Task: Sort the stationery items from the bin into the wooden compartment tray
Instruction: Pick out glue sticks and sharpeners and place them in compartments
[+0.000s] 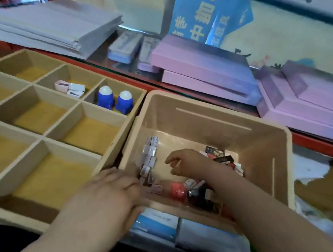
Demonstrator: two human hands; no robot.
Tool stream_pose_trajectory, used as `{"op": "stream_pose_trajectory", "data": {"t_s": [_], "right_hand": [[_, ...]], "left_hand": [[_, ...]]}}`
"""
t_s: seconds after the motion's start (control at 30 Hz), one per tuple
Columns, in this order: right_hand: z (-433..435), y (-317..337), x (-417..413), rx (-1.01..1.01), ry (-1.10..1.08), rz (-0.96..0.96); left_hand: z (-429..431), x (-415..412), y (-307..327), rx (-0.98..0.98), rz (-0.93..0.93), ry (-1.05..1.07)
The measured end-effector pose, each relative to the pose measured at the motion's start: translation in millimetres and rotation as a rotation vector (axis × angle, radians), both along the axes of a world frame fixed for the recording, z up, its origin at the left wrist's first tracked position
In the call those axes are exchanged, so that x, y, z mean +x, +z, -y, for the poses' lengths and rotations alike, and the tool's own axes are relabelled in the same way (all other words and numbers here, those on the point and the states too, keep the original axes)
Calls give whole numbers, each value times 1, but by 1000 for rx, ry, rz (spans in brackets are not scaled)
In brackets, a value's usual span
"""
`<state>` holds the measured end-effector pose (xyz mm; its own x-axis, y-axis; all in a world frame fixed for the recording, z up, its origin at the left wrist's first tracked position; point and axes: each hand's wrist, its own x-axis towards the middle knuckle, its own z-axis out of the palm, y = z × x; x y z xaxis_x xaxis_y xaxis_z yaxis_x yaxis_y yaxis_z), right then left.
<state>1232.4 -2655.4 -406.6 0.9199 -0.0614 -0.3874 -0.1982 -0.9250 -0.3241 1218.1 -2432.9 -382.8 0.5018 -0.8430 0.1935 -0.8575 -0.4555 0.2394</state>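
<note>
The beige bin (218, 112) stands right of the wooden compartment tray (90, 104). Small pale sharpeners (149, 156) lie along the bin's left wall; black and red items (198, 194) are piled at its front right and back right. My left hand (106, 194) rests over the bin's front left corner, its fingers reaching in toward the pale sharpeners; the blur hides whether it holds one. My right hand (186, 161) hovers inside the bin with loosely curled fingers, holding nothing. Two blue bottles (114, 99) and three small sharpeners (71, 88) sit in the tray's back compartments.
Pink flat boxes (209, 71) and a stack of grey paper (53, 23) lie on the shelf behind. Blue and grey packets (187, 233) sit in front of the bin. Crumpled white plastic (307, 170) lies to the bin's right.
</note>
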Motion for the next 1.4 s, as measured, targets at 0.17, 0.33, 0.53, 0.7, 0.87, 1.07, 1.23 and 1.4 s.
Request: {"op": "stream_pose_trajectory", "data": {"t_s": [0.17,0.33,0.53,0.7,0.87,1.07,1.23,1.4], "right_hand": [[-5,-29,13,-25,207,-84],[-22,-52,18,-120,413,-49],[-23,-65,17,-152,536,-103],[-21,-71,21,-200,486,-205],[-22,-86,18,-125,365,-62],[-18,-85,17,-114,389,-29],[-17,-80,19,-181,481,-106],[-20,-86,19,-43,393,-87]], "left_hand": [[13,-20,-33,106,23,28],[18,-11,-52,4,-13,103],[17,-13,-63,-116,18,96],[18,-12,-62,-156,48,74],[13,-11,-68,-143,-6,42],[12,-8,-69,-152,-30,24],[16,-5,-69,-192,-28,34],[16,-5,-69,-195,-34,31]]}}
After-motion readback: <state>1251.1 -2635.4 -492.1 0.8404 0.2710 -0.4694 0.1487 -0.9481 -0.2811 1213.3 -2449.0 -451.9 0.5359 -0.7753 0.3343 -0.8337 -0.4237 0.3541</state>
